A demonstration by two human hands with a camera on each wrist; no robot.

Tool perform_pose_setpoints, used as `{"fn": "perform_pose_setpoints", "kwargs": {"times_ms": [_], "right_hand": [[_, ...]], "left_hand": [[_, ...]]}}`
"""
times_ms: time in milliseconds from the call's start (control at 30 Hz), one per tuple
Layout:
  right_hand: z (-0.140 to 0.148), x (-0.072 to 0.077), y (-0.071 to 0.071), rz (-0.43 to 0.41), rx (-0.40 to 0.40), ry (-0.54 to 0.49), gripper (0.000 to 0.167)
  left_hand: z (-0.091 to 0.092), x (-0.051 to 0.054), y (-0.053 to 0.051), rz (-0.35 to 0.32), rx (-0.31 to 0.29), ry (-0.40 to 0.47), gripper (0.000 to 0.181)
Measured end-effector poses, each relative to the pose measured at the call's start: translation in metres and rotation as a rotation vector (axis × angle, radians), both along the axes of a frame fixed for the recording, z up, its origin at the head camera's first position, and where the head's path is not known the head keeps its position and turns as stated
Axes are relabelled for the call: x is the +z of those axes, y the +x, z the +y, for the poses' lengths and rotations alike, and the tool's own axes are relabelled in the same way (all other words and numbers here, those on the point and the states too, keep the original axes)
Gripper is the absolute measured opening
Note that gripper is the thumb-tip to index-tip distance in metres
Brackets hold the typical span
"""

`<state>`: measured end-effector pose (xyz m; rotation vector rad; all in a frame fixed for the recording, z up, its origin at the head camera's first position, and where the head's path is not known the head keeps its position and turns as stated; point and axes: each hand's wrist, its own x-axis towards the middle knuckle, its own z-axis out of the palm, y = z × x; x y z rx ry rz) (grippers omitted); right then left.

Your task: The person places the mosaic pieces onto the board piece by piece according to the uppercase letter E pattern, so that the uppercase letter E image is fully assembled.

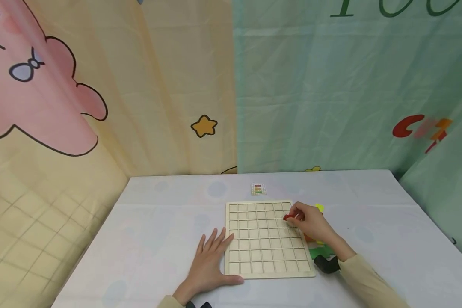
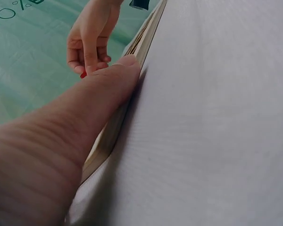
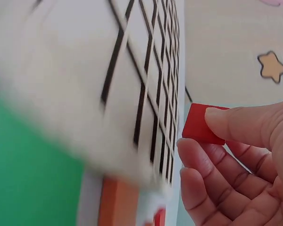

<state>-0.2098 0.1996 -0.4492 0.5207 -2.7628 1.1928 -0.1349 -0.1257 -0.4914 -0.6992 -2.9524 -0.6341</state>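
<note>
A pale wooden board (image 1: 269,237) with a raised grid of square cells lies on the table. My right hand (image 1: 309,220) pinches a red square block (image 3: 198,123) between thumb and fingers, above the board's upper right part. In the right wrist view the block is held beside the grid, apart from it. My left hand (image 1: 209,263) rests at the board's lower left corner, fingers spread. Its fingertips reach the left edge, and its thumb (image 2: 108,82) lies along the near edge.
Green pieces (image 1: 321,251), an orange piece (image 3: 117,202) and a yellow piece (image 1: 320,208) lie right of the board, partly hidden by my right arm. A small card (image 1: 258,189) with a coloured grid pattern lies behind the board. Curtains hang behind the white table (image 1: 158,239).
</note>
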Motion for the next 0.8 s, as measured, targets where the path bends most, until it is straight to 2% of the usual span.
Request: {"fn": "perform_pose_setpoints", "kwargs": {"times_ms": [133,267,367,567,700,800], "right_hand": [[-0.026,-0.002,-0.004,0.003,0.067,-0.003,0.014],[-0.047,-0.002,-0.009,0.011,0.111,-0.021,0.012],[-0.059,-0.002,-0.015,0.000,0.111,-0.029,0.011],[-0.075,-0.006,-0.029,0.000,0.106,-0.020,0.012],[-0.083,-0.008,-0.033,-0.005,0.110,-0.013,0.010],[-0.089,-0.009,-0.034,-0.016,0.077,0.007,0.009]], "left_hand": [[0.000,-0.001,0.000,0.022,-0.007,-0.025,0.111],[0.000,-0.002,0.001,0.037,-0.009,-0.024,0.097],[-0.001,-0.002,0.001,0.053,-0.009,-0.020,0.089],[-0.001,-0.003,0.000,0.066,-0.020,-0.014,0.087],[-0.001,-0.002,0.000,0.052,-0.021,-0.012,0.087],[-0.002,-0.001,0.001,0.046,-0.019,-0.019,0.087]]}}
